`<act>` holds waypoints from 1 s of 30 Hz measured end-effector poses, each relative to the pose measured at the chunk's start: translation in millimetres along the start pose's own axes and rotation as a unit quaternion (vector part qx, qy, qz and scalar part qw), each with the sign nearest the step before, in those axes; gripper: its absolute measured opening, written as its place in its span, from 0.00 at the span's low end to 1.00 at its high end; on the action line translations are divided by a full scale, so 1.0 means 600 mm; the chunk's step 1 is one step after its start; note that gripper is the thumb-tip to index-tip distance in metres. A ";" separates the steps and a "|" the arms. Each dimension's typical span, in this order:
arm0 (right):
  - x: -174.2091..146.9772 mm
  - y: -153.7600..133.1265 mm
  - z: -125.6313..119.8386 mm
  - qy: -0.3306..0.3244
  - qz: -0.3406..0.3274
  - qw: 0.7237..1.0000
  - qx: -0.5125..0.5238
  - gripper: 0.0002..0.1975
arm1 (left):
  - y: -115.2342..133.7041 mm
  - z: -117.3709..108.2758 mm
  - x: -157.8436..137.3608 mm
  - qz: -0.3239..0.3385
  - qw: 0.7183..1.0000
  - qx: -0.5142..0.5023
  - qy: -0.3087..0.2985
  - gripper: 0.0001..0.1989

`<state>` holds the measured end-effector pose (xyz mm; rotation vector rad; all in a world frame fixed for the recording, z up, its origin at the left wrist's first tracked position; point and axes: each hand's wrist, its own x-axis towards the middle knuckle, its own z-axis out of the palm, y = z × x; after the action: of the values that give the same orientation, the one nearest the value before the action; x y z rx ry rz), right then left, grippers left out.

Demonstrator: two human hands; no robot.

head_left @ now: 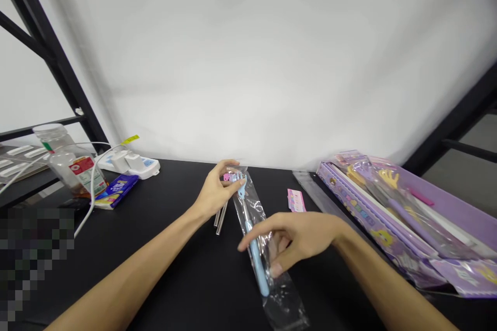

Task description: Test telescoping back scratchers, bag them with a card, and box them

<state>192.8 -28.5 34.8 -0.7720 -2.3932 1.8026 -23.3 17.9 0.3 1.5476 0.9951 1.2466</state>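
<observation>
A light-blue back scratcher [255, 253] with a small claw-shaped head and a silver shaft lies inside a clear plastic bag [285, 302] on the black table. My left hand [217, 191] grips the bag's far end around the claw head, thumb across the front. Over the blue handle is my right hand [298, 238], its index finger stretched out and its thumb apart; whether it touches the plastic I cannot tell. Beside the left hand are thin metal rods [220, 220] with a pink piece [227, 177] near their top, partly hidden by that hand.
On the right stands a purple printed box [373, 232] holding several bagged back scratchers. A pink card [296, 200] lies behind my right hand. To the left are a clear jar [72, 160], a blue packet [118, 190], a white power strip [147, 167] and a white cable [92, 186].
</observation>
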 end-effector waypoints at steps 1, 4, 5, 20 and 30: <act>-0.009 0.001 -0.009 0.010 0.012 1.000 0.014 0.30 | -0.001 0.000 -0.001 0.000 1.000 0.006 -0.004 0.24; -0.038 0.021 -0.047 0.195 0.002 0.981 0.016 0.29 | -0.003 0.004 -0.006 0.006 0.999 0.021 -0.040 0.26; -0.047 0.031 -0.061 0.297 -0.006 0.955 -0.008 0.25 | -0.003 0.006 -0.009 0.008 0.998 0.027 -0.060 0.27; -0.091 0.138 -0.121 0.424 0.142 0.835 -0.322 0.21 | -0.008 0.037 -0.033 -0.024 0.984 0.048 -0.169 0.18; -0.090 0.112 -0.115 0.408 0.106 0.873 -0.246 0.15 | -0.004 0.043 -0.038 -0.035 0.976 0.082 -0.199 0.34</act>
<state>286.3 23.7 9.2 -1.5067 -2.1703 0.6081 -1.8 -6.8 -10.8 1.7853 0.8943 0.7762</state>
